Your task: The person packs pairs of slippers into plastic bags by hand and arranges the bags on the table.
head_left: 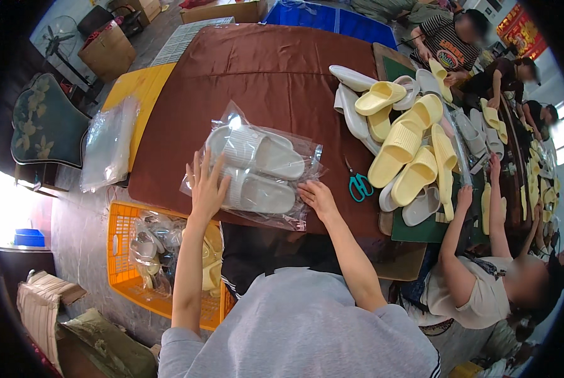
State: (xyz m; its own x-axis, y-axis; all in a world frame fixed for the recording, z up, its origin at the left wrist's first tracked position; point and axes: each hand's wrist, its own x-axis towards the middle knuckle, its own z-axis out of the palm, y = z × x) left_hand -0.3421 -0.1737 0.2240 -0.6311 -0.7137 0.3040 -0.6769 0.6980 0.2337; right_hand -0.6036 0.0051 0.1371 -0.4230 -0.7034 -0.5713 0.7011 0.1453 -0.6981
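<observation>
A pair of light grey slide sandals [266, 157] lies side by side inside a clear plastic bag [316, 165] on the brown-covered table. My left hand [207, 188] rests on the bag's left part with its fingers spread, over the heel-side slipper's strap area. At the bag's lower right edge, my right hand [318, 199] has its fingers bent closely together on the plastic film. Teal-handled scissors [360, 187] lie to the right of that hand. Beyond them is a heap of loose pale yellow slippers [398, 148] and grey slippers [357, 120].
An orange crate [121, 252] with bagged slippers stands on the floor at lower left. Clear plastic bags [108, 142] lie stacked on a yellow board [146, 85]. Blue bins [332, 22] stand past the far edge. Several co-workers handle slippers along the right side.
</observation>
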